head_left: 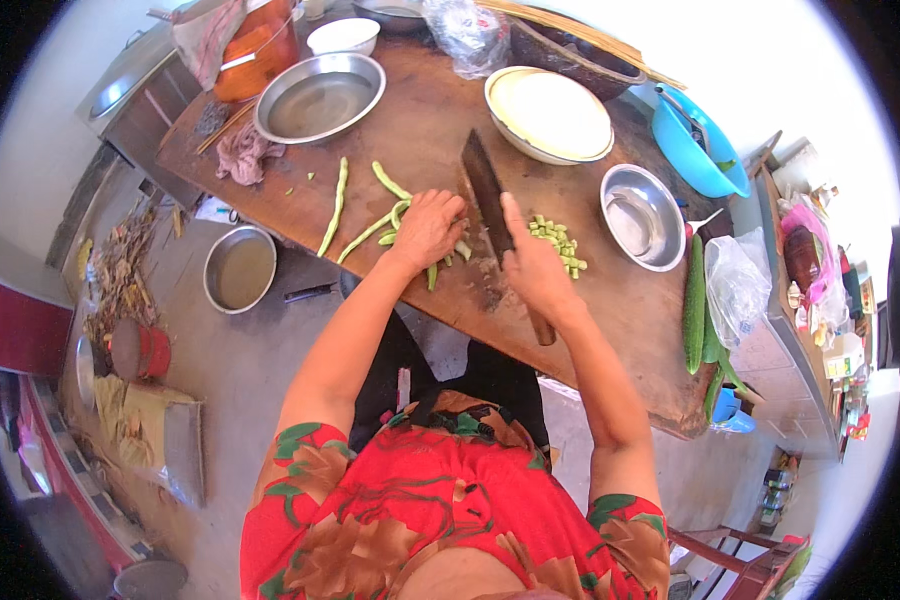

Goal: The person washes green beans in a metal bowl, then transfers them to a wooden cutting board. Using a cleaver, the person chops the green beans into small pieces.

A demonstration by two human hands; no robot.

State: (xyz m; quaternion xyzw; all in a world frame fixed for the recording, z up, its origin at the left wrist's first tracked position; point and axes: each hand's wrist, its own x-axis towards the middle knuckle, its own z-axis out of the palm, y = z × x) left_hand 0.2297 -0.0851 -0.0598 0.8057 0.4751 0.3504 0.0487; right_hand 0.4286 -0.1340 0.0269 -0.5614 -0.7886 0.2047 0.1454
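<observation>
My right hand (536, 262) is wrapped round the wooden handle of a cleaver (484, 180), with the index finger stretched along the dark blade. The blade stands on edge, pointing to the far side of the table. Just left of it, my left hand (430, 228) is closed over a bunch of green beans (394, 182), whose ends stick out to the left and below the fingers. One long bean (336, 205) lies apart, farther left. Beside my right hand, on the far side of the blade, sits a small pile of chopped bean pieces (558, 240).
A metal basin of water (320, 97) and a crumpled cloth (245, 155) occupy the table's left. Beyond the cleaver stands a bowl with pale contents (550, 112). Rightward are a steel bowl (642, 217), a blue basin (692, 150) and a cucumber (694, 310).
</observation>
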